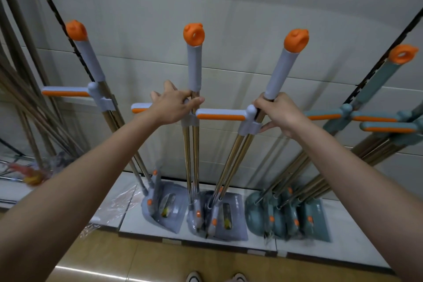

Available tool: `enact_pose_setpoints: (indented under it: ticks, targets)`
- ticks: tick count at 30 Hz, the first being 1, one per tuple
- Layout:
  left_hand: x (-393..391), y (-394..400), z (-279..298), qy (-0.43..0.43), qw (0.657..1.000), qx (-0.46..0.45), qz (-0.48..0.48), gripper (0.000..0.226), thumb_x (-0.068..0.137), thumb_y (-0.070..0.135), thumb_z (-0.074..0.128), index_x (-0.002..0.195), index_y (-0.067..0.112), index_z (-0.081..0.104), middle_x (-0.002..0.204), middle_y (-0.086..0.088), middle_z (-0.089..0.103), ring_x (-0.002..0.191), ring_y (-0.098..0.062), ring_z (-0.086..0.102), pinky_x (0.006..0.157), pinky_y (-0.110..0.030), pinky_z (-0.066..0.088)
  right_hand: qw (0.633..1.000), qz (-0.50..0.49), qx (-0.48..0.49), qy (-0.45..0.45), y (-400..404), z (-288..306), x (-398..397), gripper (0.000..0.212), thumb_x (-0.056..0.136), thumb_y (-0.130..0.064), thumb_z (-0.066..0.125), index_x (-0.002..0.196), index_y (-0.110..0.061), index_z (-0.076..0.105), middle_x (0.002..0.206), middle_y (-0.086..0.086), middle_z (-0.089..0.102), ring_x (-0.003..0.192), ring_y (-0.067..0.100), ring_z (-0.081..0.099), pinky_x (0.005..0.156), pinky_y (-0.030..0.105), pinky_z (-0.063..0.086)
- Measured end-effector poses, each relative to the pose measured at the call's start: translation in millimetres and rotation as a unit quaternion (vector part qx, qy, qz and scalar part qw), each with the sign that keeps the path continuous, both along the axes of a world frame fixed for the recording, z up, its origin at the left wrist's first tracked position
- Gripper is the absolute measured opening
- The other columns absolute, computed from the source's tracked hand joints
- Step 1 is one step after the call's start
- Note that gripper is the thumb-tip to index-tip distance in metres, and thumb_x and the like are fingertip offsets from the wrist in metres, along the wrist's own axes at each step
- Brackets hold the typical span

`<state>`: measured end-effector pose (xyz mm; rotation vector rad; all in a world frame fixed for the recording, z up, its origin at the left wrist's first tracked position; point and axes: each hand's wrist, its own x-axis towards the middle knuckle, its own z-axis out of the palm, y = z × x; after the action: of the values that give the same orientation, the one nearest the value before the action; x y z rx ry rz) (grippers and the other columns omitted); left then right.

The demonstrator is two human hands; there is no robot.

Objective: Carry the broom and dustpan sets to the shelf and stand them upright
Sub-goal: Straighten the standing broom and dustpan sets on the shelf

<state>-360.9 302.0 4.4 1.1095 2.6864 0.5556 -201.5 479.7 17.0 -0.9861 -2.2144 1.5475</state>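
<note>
Three grey broom and dustpan sets with orange caps stand on the low white shelf [146, 226] against the wall. My left hand [174, 105] is wrapped around the metal poles of the middle grey set [194, 64], just below its grey grip. My right hand [278, 112] grips the poles of the right grey set [283, 68], also under the grip. Both sets stand nearly upright, their dustpans [229, 217] resting side by side on the shelf. The left grey set [88, 57] leans free against the wall.
Several teal sets [370, 89] lean at the right with their dustpans [286, 215] on the shelf. Bare metal poles [20, 89] lean at the far left. Crumpled clear plastic [119, 199] lies on the shelf's left part. My shoes [215, 277] stand on the tan floor.
</note>
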Motion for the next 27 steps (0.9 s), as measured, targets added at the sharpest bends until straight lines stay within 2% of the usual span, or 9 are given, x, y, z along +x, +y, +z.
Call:
enact_pose_setpoints:
  ticks: [2, 4, 9, 14, 18, 21, 24, 26, 27]
  targets:
    - [-3.9, -1.7, 4.0, 0.004, 1.0, 0.005, -0.006, 0.03, 0.09, 0.055, 0.034, 0.084, 0.03, 0.05, 0.084, -0.002, 0.037, 0.117, -0.023, 0.03, 0.089, -0.04, 0.021, 1.0, 0.002, 0.002, 0.008, 1.3, 3.1, -3.1, 0.009, 0.084, -0.013, 0.053, 0.078, -0.008, 0.056, 0.086, 0.014, 0.053, 0.081, 0.027, 0.055, 0.068, 0.051, 0.06]
    - [-9.0, -4.3, 7.9, 0.006, 1.0, 0.013, -0.01, 0.028, 0.09, 0.055, 0.034, 0.083, 0.032, 0.049, 0.077, 0.004, 0.033, 0.117, -0.023, 0.03, 0.094, -0.042, 0.022, 1.0, -0.001, 0.001, 0.011, 1.8, 4.8, -6.2, 0.009, 0.083, -0.013, 0.053, 0.076, -0.008, 0.056, 0.085, 0.014, 0.053, 0.081, 0.027, 0.055, 0.065, 0.049, 0.06]
    - [-18.8, -11.3, 11.6, 0.027, 0.999, 0.008, -0.018, 0.032, 0.09, 0.056, 0.032, 0.09, 0.032, 0.053, 0.096, -0.006, 0.039, 0.116, -0.024, 0.031, 0.094, -0.044, 0.021, 1.0, -0.011, 0.008, 0.009, -1.0, 5.2, -16.1, 0.008, 0.083, -0.012, 0.054, 0.075, -0.008, 0.054, 0.084, 0.014, 0.052, 0.079, 0.028, 0.054, 0.062, 0.046, 0.06]
    - [-26.0, -22.8, -3.6, 0.036, 0.999, 0.002, 0.006, 0.038, 0.091, 0.054, 0.032, 0.092, 0.026, 0.056, 0.098, -0.009, 0.039, 0.115, -0.026, 0.034, 0.096, -0.045, 0.023, 1.0, -0.018, 0.017, 0.005, -10.5, -2.5, -27.0, 0.008, 0.08, -0.013, 0.054, 0.074, -0.008, 0.055, 0.077, 0.012, 0.053, 0.072, 0.027, 0.055, 0.061, 0.048, 0.06]
    - [-32.2, -30.8, -4.7, 0.034, 0.999, 0.018, 0.022, 0.03, 0.092, 0.052, 0.03, 0.086, 0.029, 0.047, 0.099, -0.007, 0.04, 0.112, -0.024, 0.038, 0.098, -0.047, 0.023, 1.0, -0.01, 0.018, 0.005, -19.3, -7.5, -37.2, 0.011, 0.08, -0.015, 0.055, 0.071, -0.011, 0.055, 0.07, 0.007, 0.053, 0.069, 0.025, 0.054, 0.064, 0.049, 0.06]
    - [-30.4, -29.7, -6.7, 0.05, 0.998, 0.016, 0.025, 0.031, 0.091, 0.053, 0.033, 0.088, 0.025, 0.046, 0.1, -0.007, 0.043, 0.107, -0.025, 0.043, 0.095, -0.045, 0.026, 1.0, -0.001, 0.011, -0.002, -20.2, -8.7, -40.7, 0.011, 0.083, -0.02, 0.057, 0.081, -0.01, 0.059, 0.075, 0.006, 0.055, 0.075, 0.024, 0.056, 0.063, 0.044, 0.06]
    - [-16.2, -27.1, -8.7, 0.123, 0.983, 0.1, 0.096, 0.045, 0.083, 0.054, 0.051, 0.102, 0.013, 0.045, 0.11, -0.013, 0.042, 0.105, -0.028, 0.041, 0.086, -0.039, 0.028, 1.0, 0.022, -0.012, -0.016, -13.9, -8.9, -36.5, 0.021, 0.087, -0.03, 0.06, 0.092, -0.009, 0.06, 0.085, 0.006, 0.059, 0.087, 0.023, 0.059, 0.073, 0.048, 0.059]
    - [-1.9, -27.2, -4.3, 0.18, 0.955, 0.192, 0.136, 0.049, 0.08, 0.049, 0.057, 0.1, 0.007, 0.044, 0.107, -0.016, 0.042, 0.098, -0.029, 0.041, 0.08, -0.036, 0.026, 0.999, 0.032, -0.025, -0.015, -10.2, -10.1, -29.1, 0.028, 0.087, -0.032, 0.062, 0.1, -0.007, 0.061, 0.09, 0.005, 0.059, 0.092, 0.021, 0.058, 0.081, 0.05, 0.057]
    - [6.5, -25.5, -0.3, 0.198, 0.946, 0.226, 0.124, 0.045, 0.079, 0.045, 0.056, 0.097, 0.005, 0.045, 0.104, -0.017, 0.042, 0.093, -0.028, 0.04, 0.077, -0.034, 0.027, 0.999, 0.035, -0.028, -0.009, -8.0, -11.0, -24.0, 0.03, 0.086, -0.031, 0.064, 0.105, -0.007, 0.06, 0.092, 0.004, 0.059, 0.094, 0.021, 0.057, 0.085, 0.049, 0.056]
